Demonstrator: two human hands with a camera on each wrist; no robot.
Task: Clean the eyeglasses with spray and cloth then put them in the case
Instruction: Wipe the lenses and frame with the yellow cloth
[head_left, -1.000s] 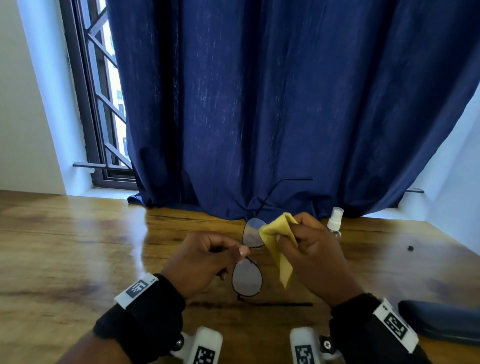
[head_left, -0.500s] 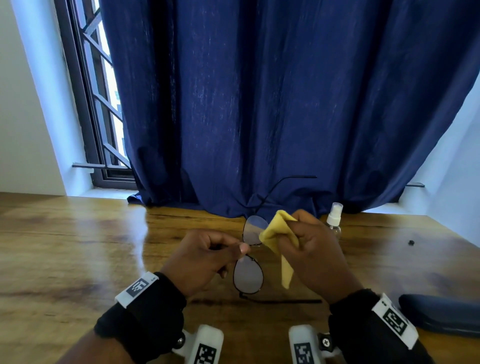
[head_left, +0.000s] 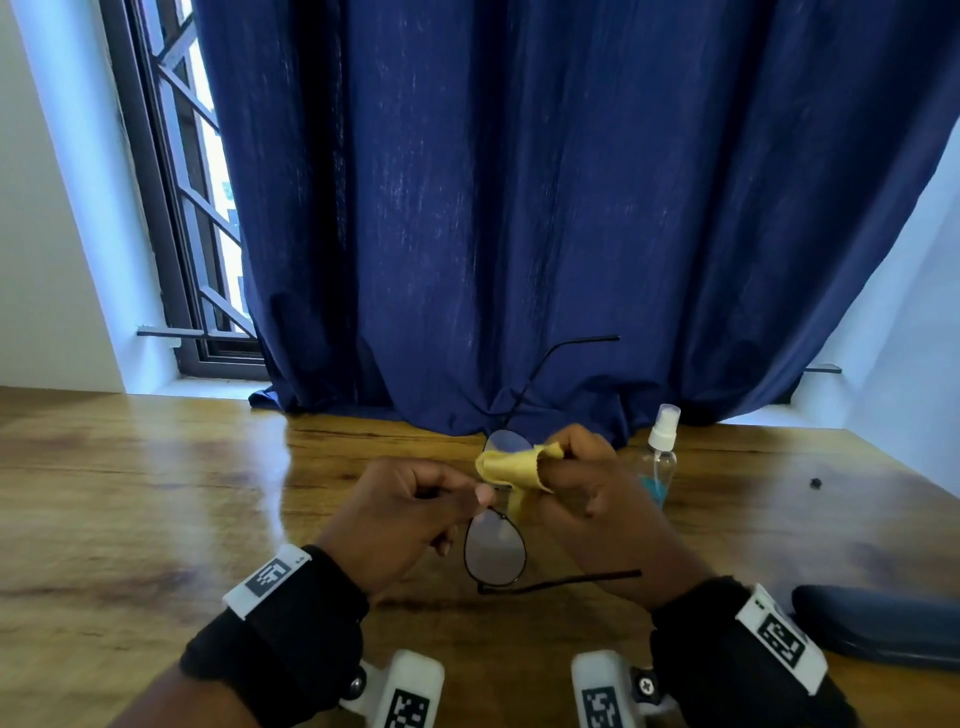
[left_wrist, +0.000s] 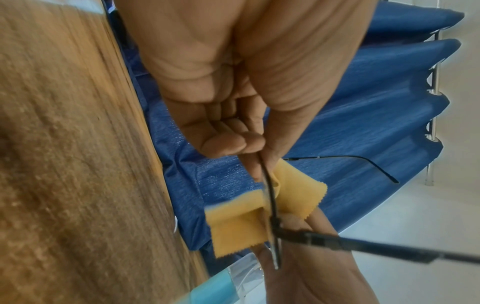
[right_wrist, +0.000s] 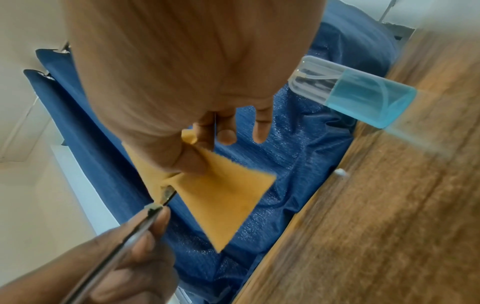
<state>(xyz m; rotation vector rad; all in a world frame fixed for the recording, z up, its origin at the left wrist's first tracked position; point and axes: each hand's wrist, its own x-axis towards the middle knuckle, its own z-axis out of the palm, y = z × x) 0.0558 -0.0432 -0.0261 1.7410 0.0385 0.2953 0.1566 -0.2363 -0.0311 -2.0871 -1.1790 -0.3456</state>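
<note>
My left hand (head_left: 400, 512) pinches the glasses (head_left: 494, 553) above the counter (head_left: 156, 499); my right hand (head_left: 597, 499) clamps the cloth (head_left: 511, 465) on the far lens

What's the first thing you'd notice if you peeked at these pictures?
Probably the bright yellow cleaning cloth, pinched in the right hand and wrapped over the far lens of the thin black-framed eyeglasses, which the left hand holds above the middle of the wooden table. Next, the big dark blue curtain filling the background, and the small clear spray bottle with blue liquid standing just right of the hands.
</note>
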